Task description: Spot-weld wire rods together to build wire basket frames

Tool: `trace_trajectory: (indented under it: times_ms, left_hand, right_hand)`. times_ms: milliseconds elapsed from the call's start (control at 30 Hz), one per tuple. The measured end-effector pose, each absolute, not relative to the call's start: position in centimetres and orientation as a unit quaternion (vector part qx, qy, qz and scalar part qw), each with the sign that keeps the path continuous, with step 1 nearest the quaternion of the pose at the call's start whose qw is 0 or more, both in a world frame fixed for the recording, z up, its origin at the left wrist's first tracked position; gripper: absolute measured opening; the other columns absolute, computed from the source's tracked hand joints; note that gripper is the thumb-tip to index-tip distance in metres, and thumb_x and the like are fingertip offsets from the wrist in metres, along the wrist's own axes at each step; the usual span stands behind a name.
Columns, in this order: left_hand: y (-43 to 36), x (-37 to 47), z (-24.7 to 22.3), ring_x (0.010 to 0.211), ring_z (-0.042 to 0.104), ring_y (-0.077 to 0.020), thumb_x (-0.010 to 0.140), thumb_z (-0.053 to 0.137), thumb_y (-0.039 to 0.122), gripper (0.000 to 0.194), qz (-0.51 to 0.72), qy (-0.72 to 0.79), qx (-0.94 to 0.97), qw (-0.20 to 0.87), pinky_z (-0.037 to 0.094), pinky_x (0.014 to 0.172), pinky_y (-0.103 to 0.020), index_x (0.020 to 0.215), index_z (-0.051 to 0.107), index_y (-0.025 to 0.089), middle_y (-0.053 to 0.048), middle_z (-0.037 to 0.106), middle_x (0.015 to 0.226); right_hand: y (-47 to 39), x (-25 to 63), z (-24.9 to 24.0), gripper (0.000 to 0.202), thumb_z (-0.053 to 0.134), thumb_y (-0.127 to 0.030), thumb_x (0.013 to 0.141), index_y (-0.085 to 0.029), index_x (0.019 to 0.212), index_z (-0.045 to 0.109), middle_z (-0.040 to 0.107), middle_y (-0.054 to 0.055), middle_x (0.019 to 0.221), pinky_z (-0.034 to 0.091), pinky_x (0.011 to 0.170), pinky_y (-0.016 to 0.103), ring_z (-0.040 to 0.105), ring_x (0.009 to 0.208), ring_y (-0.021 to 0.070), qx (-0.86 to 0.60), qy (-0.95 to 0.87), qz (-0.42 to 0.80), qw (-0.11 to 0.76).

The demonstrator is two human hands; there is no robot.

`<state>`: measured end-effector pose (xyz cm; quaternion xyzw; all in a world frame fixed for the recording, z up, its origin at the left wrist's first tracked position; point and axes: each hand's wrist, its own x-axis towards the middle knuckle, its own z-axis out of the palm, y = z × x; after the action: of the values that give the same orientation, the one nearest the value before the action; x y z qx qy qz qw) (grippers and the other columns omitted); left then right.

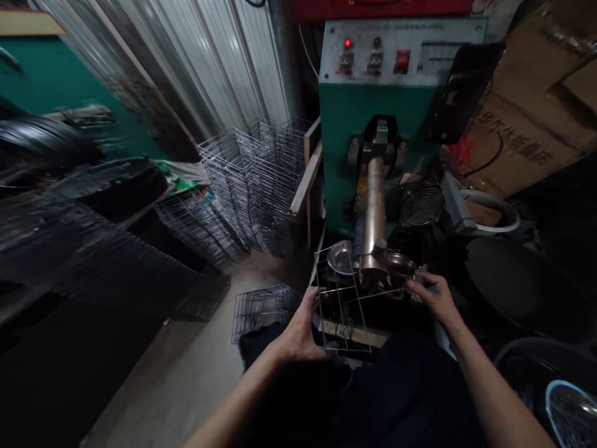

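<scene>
My left hand (303,326) grips a small wire frame (342,303) by its left side, thumb and fingers spread along its edge. A thin wire runs from the frame to the right, and my right hand (431,295) pinches its far end. Both hands are just below the round metal arm (374,218) of a green machine (345,124). Two shiny metal bowls, one on the left (342,257) and one on the right (402,264), sit beside the arm's tip.
Tall stacks of wire racks (252,180) stand left of the machine, with a smaller stack (262,308) on the floor. A phone (459,93) is fixed at the machine's right. Cardboard boxes (517,143) and black round tubs (522,286) are at the right.
</scene>
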<state>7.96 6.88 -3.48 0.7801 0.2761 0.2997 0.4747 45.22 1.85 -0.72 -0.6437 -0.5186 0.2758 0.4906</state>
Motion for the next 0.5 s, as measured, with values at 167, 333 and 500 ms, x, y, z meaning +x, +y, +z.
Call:
trace_trajectory:
  times_ms: [167,333,500]
  left_hand:
    - [7.2,8.7,-4.3,0.143,0.044,-0.0426,0.058,0.089,0.024,0.125,0.308,0.253,0.779,0.483,0.035,0.123,-0.067,0.157,0.013,0.026,-0.019,0.032,0.154]
    - [7.7,9.4,-4.2,0.141,0.044,-0.0419,0.053,0.089,0.024,0.126,0.311,0.263,0.781,0.473,0.036,0.123,-0.065,0.156,0.016,0.025,-0.016,0.034,0.15]
    - [7.9,9.8,-3.6,0.137,0.048,-0.0385,0.055,0.091,0.026,0.118,0.331,0.246,0.77,0.486,0.038,0.123,-0.061,0.153,0.024,0.024,-0.014,0.04,0.143]
  right_hand:
    - [2.4,45.6,-0.8,0.058,0.077,-0.066,0.075,-0.02,0.056,0.047,0.037,-0.002,0.059,0.03,0.056,0.029,0.035,0.059,0.0135,-0.652,-0.516,0.272,0.484]
    - [2.6,45.8,-0.8,0.056,0.076,-0.064,0.075,-0.02,0.055,0.048,0.04,-0.002,0.059,0.033,0.056,0.028,0.038,0.059,0.0143,-0.657,-0.518,0.272,0.475]
    - [2.8,46.1,-1.2,0.056,0.076,-0.063,0.074,-0.02,0.054,0.047,0.04,-0.002,0.058,0.033,0.056,0.028,0.039,0.059,0.0145,-0.661,-0.516,0.264,0.476]
